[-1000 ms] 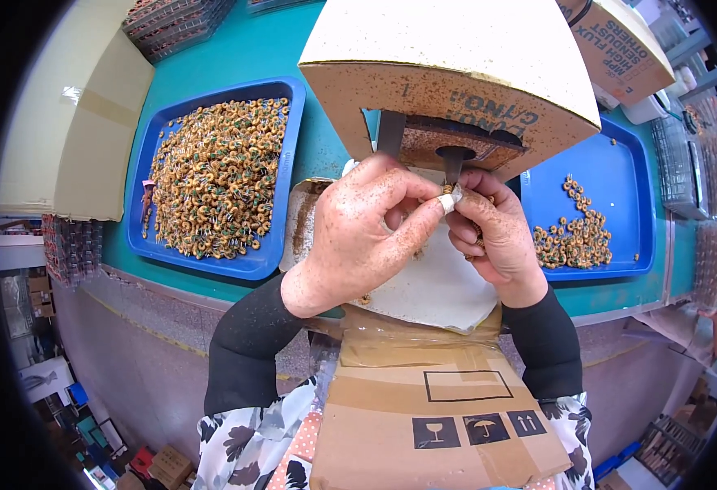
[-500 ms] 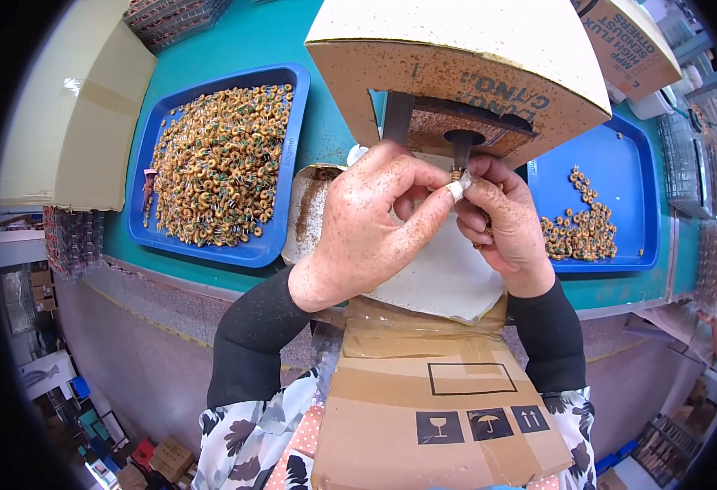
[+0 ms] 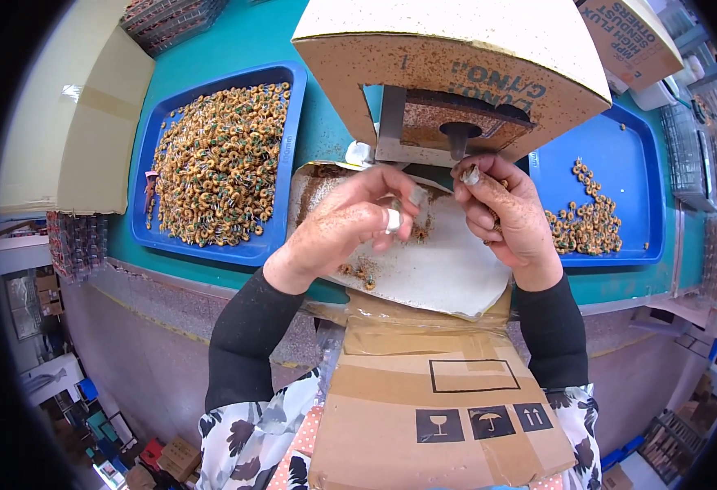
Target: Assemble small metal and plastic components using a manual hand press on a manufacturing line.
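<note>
My left hand (image 3: 346, 220), white tape round its thumb, hovers over a speckled white sheet (image 3: 448, 278). Its fingers curl loosely and blur at the tips; whether something small sits between them I cannot tell. Several small wire-wound ring coils (image 3: 367, 276) lie on the sheet below it. My right hand (image 3: 509, 214) is closed, with ring coils (image 3: 496, 222) partly showing between palm and fingers; its thumb presses toward the index finger. Just above that thumb a dark grey spindle (image 3: 458, 140) sticks down from the opening of a brown-speckled cardboard box (image 3: 424, 61).
A blue tray (image 3: 285, 180) heaped with ring coils stands at left. Another blue tray (image 3: 640, 188) at right holds a smaller pile. A large carton (image 3: 89, 122) stands far left, and a taped cardboard box (image 3: 448, 408) is in front of my body.
My left hand has drawn away from the spindle, down and left, uncovering coils on the sheet. My right hand stays close to the spindle, whose tip is now bare.
</note>
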Demonstrator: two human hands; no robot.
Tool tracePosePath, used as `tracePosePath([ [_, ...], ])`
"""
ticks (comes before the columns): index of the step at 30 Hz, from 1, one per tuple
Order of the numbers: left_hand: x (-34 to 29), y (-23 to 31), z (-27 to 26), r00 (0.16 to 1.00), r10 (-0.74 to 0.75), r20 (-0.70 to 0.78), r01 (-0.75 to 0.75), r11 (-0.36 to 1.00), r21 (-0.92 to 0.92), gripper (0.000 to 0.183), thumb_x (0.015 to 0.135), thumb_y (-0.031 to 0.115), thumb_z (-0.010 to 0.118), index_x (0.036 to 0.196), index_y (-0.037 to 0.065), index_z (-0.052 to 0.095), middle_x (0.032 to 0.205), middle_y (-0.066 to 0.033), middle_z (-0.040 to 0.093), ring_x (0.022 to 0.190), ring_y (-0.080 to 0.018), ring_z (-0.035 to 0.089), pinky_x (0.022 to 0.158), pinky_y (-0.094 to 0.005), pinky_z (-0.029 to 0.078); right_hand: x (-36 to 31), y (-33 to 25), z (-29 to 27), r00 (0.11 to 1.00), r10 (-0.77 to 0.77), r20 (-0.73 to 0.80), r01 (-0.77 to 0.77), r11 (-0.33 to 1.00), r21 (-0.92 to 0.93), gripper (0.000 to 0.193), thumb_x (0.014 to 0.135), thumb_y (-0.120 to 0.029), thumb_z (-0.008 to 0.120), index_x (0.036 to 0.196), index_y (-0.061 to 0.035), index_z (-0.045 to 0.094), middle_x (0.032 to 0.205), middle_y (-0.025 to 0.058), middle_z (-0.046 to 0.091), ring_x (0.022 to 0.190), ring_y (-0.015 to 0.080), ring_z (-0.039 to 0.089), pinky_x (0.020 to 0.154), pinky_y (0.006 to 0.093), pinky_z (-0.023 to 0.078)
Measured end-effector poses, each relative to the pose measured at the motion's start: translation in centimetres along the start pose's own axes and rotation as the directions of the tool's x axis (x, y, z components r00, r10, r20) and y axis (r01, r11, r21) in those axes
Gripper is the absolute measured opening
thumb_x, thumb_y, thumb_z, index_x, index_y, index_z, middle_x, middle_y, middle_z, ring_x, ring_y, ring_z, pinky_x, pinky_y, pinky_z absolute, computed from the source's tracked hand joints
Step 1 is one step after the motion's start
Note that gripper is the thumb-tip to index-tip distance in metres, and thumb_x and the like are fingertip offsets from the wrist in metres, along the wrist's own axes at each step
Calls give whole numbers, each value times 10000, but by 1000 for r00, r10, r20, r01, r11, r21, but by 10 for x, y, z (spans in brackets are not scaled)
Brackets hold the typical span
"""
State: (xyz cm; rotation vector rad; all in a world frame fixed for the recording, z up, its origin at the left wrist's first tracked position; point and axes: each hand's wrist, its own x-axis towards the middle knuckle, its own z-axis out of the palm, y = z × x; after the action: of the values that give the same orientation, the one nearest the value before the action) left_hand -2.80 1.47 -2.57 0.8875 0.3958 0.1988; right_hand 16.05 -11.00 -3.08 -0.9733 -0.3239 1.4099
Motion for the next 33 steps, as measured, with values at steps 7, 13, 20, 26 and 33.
tracePosePath([
  [7,8,-22,6,979,143,142,-174,242,955,224,780,223,696,949,89,635,884,-109,585,830,-320,614,707,-401,502,2,3,-4,999,39,-24,-40,997,-61,171,901,-67,587,1064,-21,562,815,69,624,484,21,380,376,167,239],
  [13,4,-17,9,990,120,74,-92,151,984,221,769,233,709,878,67,611,857,-102,598,790,-305,614,678,-395,493,7,7,0,996,88,17,-86,991,-104,169,899,-68,600,1059,-19,573,837,70,608,485,27,369,386,165,235],
  [20,12,-4,8,914,234,-331,-59,885,462,176,857,177,692,871,59,562,665,83,431,565,-27,338,484,-196,284,5,8,14,997,-9,78,24,980,-197,313,847,-137,690,1115,-22,577,776,-12,567,512,15,374,424,181,253],
  [26,16,-14,26,934,160,-320,-78,964,256,176,896,173,643,973,39,558,743,65,481,619,-13,387,530,-175,332,3,12,8,997,-81,19,83,977,-197,230,846,-75,659,1055,-10,588,764,-13,547,508,27,394,421,181,263],
  [33,9,-6,30,804,594,-10,-264,373,889,159,778,78,728,914,49,651,751,-22,537,578,-74,488,511,-229,412,-2,8,5,993,-114,-8,112,983,-147,220,871,-75,636,1070,13,613,746,-8,558,526,28,399,421,177,269],
])
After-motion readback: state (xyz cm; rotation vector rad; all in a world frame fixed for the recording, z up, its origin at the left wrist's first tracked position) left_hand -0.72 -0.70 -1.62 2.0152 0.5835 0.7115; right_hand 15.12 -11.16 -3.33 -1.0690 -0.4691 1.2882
